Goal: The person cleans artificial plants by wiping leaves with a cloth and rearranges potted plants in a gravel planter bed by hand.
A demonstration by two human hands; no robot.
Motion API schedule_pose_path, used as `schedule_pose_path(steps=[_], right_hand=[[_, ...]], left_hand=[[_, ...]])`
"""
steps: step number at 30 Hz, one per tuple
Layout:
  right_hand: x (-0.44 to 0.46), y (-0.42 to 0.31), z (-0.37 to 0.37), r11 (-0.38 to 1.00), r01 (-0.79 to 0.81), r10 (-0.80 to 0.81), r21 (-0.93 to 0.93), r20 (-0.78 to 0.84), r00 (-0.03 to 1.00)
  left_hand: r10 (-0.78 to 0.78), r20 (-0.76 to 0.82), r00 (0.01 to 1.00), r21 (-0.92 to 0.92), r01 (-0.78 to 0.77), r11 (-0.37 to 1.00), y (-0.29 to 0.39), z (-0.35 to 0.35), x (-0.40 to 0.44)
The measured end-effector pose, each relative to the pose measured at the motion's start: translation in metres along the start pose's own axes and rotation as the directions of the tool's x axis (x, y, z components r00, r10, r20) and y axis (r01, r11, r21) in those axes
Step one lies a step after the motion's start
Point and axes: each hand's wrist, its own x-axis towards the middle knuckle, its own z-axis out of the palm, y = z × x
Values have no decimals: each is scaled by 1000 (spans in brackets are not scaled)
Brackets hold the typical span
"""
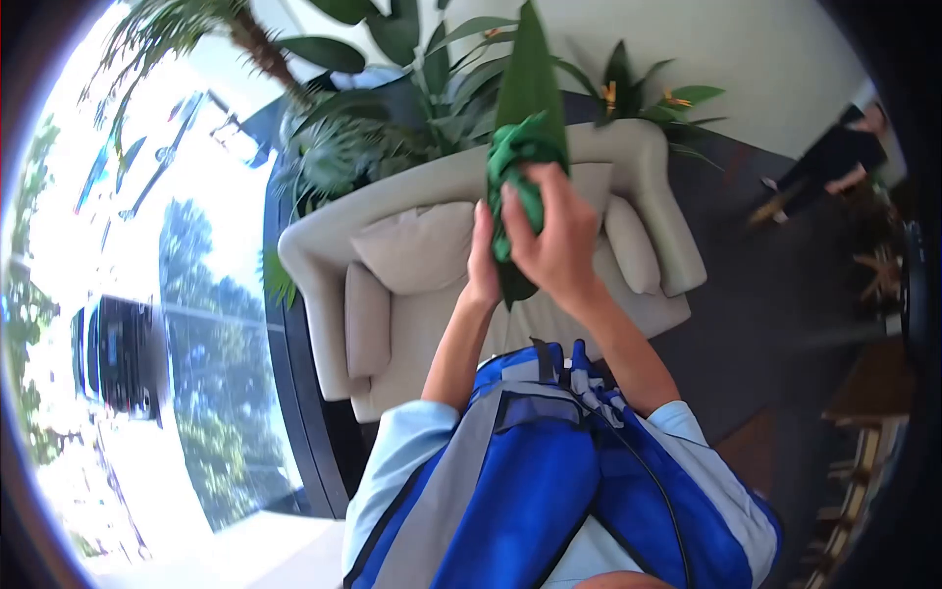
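A long green plant leaf (531, 74) stretches away from me above the sofa, its tip pointing up in the view. My left hand (482, 257) is at the leaf's lower left edge and holds it, with most of its fingers hidden behind the blade. A crumpled green cloth (518, 147) lies bunched against the leaf's upper face. My right hand (555, 234) grips the cloth and presses it on the leaf, its fingers bent around the fabric.
A beige sofa (432, 378) with several cushions (417, 245) stands in front of me. Potted plants (363, 147) grow behind it along the wall. A large window (221, 344) is on the left. A person (834, 152) in dark clothes is at the upper right.
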Motion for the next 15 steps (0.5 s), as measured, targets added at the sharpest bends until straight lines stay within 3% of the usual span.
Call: schedule_pose_path(steps=[1,2,3,4,6,8,10,11,12,13,14,15], right_hand=[[5,4,4,999,42,-42,9,-22,999],[-1,1,5,996,84,-84,35,0,996],[-13,-8,1,990,121,-125,79,53,991],[-19,-16,3,981,152,-164,117,94,982],[-18,-25,5,980,153,-173,125,173,970],[-14,-24,-5,982,179,-189,63,232,954],[-1,-22,2,977,153,-163,147,61,985],[-4,-26,4,981,140,-148,131,53,988],[-13,-29,3,984,119,-127,133,56,990],[-23,-31,2,980,136,-155,146,123,980],[-34,-31,-1,976,155,-183,156,187,965],[-43,-30,-5,982,77,-126,173,288,949]], left_hand=[[9,7,1000,-148,-8,989,6,13,9],[98,22,995,-18,-97,995,20,29,7],[163,40,986,-63,-160,985,26,31,8],[326,382,865,-598,-38,801,34,28,19],[348,269,898,-601,-126,790,50,25,5],[303,270,914,-726,-13,687,53,24,-6],[290,231,929,-772,-7,635,47,21,3],[294,179,939,-817,-25,577,47,19,-2],[276,171,946,-815,-22,580,51,25,-8],[272,160,949,-592,-128,796,58,35,-7],[273,157,949,-308,-216,926,62,39,-3],[257,165,952,-311,-197,930,63,33,-1]])
